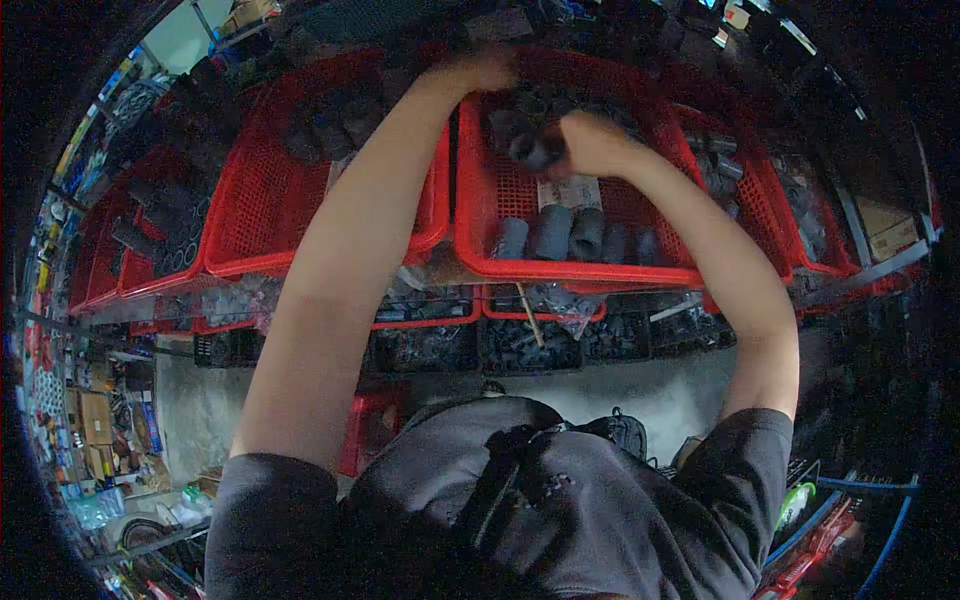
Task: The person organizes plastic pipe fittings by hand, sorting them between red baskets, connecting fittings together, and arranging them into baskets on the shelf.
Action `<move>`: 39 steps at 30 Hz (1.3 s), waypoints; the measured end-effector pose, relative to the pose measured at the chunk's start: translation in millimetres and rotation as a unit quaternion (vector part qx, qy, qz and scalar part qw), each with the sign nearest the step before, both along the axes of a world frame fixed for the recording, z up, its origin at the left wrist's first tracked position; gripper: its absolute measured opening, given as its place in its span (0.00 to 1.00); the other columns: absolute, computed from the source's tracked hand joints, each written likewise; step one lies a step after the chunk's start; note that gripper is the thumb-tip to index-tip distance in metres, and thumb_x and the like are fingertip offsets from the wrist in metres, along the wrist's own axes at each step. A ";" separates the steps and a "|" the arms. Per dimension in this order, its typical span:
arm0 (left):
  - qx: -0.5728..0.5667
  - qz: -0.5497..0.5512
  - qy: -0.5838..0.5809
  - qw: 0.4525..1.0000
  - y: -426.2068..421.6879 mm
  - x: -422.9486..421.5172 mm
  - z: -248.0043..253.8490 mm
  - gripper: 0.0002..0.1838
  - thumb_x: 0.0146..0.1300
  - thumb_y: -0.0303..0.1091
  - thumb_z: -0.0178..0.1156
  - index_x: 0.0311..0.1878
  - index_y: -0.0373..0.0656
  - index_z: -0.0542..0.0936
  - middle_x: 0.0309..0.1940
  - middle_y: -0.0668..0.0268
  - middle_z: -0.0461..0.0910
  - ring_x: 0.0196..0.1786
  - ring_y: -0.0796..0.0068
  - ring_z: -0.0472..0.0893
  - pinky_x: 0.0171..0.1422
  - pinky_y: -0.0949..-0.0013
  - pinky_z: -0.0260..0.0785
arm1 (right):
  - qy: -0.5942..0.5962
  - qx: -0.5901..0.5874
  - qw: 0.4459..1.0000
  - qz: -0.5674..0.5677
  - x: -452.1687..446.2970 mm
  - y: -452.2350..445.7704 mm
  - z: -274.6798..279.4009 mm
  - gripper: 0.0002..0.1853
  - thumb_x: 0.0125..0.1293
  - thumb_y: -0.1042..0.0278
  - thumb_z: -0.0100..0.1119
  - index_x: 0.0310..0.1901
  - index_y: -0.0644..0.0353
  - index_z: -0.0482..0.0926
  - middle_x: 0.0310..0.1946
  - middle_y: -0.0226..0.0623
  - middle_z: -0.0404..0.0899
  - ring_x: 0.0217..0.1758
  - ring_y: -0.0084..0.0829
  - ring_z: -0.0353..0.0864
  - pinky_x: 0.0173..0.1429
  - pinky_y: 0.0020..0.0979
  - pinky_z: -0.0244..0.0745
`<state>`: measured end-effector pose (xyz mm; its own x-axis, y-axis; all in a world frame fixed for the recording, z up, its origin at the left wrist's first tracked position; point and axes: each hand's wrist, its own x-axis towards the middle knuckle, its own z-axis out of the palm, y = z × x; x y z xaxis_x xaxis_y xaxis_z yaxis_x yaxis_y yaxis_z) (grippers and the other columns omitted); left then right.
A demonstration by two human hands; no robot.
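Observation:
A red plastic basket [590, 270] with mesh sides stands in front of me on a shelf. Grey pipe couplings [555, 233] are lined up along its near side, and more dark ones are heaped at the back. My right hand [600, 147] reaches inside, its fingers closed against a dark grey pipe coupling [533, 150]; motion blurs the grip. My left hand [487, 72] is at the basket's far left corner, smeared by motion, with its fingers hard to make out. A pale paper label [570, 191] shows under the right hand.
Another red basket [245, 265] with dark fittings adjoins on the left, and further red baskets [835, 262] stand to the right. Below are trays of small dark parts [525, 345] with a thin stick [530, 315]. A cardboard box [888, 230] sits far right.

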<state>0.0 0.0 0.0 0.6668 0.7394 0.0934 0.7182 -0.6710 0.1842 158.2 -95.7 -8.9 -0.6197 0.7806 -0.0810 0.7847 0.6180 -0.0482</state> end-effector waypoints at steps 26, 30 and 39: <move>-0.178 -0.022 -0.260 0.949 -1.2 1.7 26.7 0.26 0.51 0.45 0.55 0.53 0.47 0.67 0.53 0.60 0.64 0.56 0.68 0.62 0.61 0.66 0.48 | 0.432 0.156 0.880 -0.118 39.5 50.3 0.3 0.33 0.39 0.60 0.65 0.48 0.67 0.65 0.44 0.44 0.71 0.48 0.34 0.69 0.52 0.29 0.62; -0.135 0.009 -0.320 0.938 6.7 13.5 7.4 0.19 0.49 0.45 0.55 0.43 0.46 0.72 0.40 0.64 0.71 0.41 0.72 0.70 0.43 0.68 0.61 | 0.480 0.191 0.851 -0.090 42.9 54.5 -5.2 0.34 0.40 0.58 0.66 0.48 0.67 0.65 0.44 0.43 0.71 0.49 0.34 0.68 0.53 0.29 0.62; 0.086 -0.025 -0.162 0.983 53.0 16.1 -21.7 0.19 0.42 0.41 0.57 0.37 0.42 0.76 0.33 0.60 0.76 0.36 0.65 0.75 0.39 0.62 0.68 | 0.342 0.084 0.928 -0.122 27.1 31.8 8.6 0.32 0.41 0.57 0.64 0.48 0.65 0.66 0.44 0.46 0.70 0.47 0.37 0.70 0.50 0.33 0.64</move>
